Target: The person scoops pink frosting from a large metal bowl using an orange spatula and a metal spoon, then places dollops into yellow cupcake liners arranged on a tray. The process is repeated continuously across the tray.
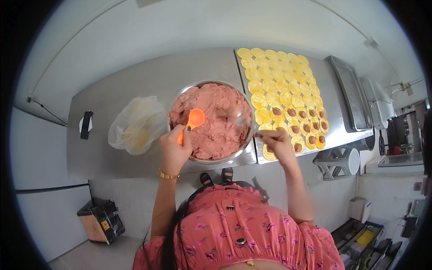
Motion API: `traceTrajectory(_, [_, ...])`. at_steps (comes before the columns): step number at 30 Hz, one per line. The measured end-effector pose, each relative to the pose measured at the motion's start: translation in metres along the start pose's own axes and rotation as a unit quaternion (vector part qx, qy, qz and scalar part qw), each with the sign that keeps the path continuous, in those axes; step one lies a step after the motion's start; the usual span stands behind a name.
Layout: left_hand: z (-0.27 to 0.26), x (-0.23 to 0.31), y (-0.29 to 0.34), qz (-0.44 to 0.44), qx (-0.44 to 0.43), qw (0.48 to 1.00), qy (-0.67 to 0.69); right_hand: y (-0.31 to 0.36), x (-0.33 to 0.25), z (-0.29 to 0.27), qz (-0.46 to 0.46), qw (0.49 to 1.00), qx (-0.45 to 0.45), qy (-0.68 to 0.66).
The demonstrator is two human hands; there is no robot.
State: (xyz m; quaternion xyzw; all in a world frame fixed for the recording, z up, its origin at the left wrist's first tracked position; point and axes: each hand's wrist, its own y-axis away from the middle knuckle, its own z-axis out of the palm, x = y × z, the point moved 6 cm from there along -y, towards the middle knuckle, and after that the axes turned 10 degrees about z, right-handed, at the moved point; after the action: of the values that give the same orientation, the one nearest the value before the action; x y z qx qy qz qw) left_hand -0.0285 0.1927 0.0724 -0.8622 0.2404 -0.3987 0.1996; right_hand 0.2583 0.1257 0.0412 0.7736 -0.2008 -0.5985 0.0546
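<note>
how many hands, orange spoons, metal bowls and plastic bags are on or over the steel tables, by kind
Hands: 2 (left hand, right hand)
Orange spoon: 1
Metal bowl: 1
Plastic bag: 1
Total: 5

The left hand (175, 147) hides much of the handle of the orange spoon (196, 118). Whether the right hand (275, 141) pinches anything is too small to tell; it covers parts of at least 2 yellow dough wrappers (268, 155). The plastic bag (120, 128) blurs its yellow contents (140, 136), and the lower edge cuts off the pink floral blouse (261, 229)
</note>
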Motion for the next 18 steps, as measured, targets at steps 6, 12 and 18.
traceTrajectory(6, [0.044,0.019,-0.005,-0.021,-0.045,0.998,-0.024,-0.007,0.001,-0.122,-0.166,0.887,0.377,0.206])
traceTrajectory(12, [0.061,0.024,0.000,-0.008,-0.032,0.999,-0.032,-0.052,0.113,-0.079,-0.061,0.778,0.298,0.550])
traceTrajectory(18, [0.058,0.014,0.005,-0.021,-0.029,0.999,-0.029,-0.052,0.125,-0.088,-0.054,0.813,0.326,0.479])
